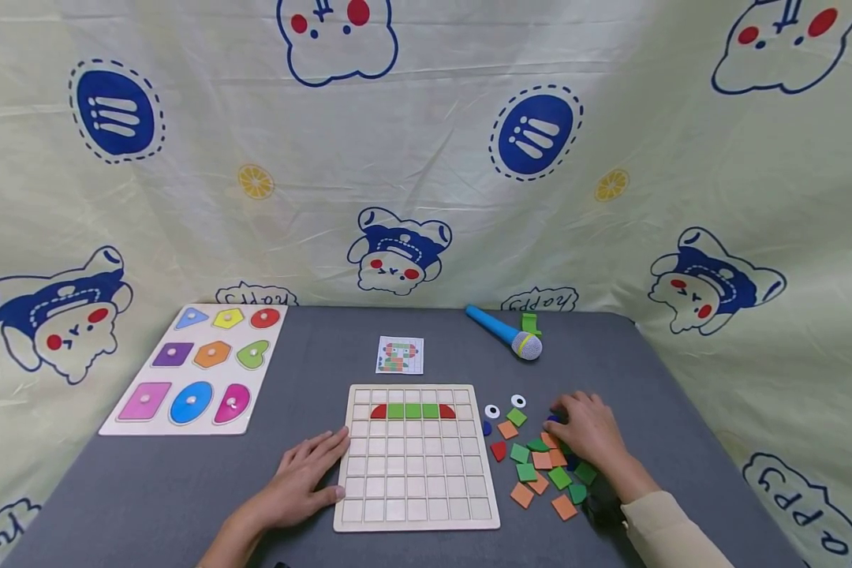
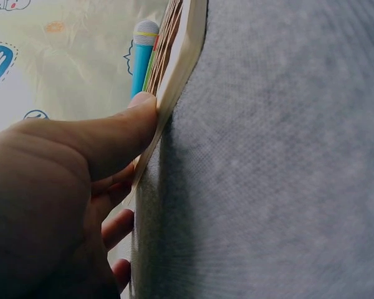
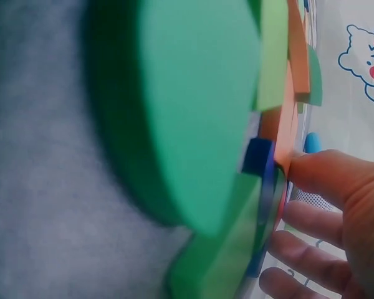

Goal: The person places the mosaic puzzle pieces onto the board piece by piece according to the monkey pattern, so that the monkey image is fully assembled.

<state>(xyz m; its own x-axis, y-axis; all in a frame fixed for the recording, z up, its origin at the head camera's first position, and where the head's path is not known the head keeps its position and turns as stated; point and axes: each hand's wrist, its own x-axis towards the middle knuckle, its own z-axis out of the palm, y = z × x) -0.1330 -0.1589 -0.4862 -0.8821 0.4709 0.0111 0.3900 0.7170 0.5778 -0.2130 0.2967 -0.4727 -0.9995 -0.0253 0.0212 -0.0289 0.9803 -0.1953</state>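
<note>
A pale grid board [image 1: 415,469] lies on the table; near its top, a row holds green square tiles [image 1: 412,411] between a red rounded tile [image 1: 379,412] at either end. My left hand [image 1: 294,485] rests beside the board with extended fingers, its thumb touching the left edge. On the right, my right hand [image 1: 591,430] reaches over a loose pile of orange tiles [image 1: 564,507] and green tiles [image 1: 559,477]. In the right wrist view its thumb touches the pile near an orange tile [image 3: 285,134] and a blue piece [image 3: 258,156]. No gripped piece shows.
A small picture card [image 1: 400,355] lies behind the board. Farther back are a blue toy microphone [image 1: 497,327] and a green object [image 1: 529,323]. A white shape puzzle [image 1: 206,379] lies at left. White ring pieces [image 1: 492,412] sit beside the board.
</note>
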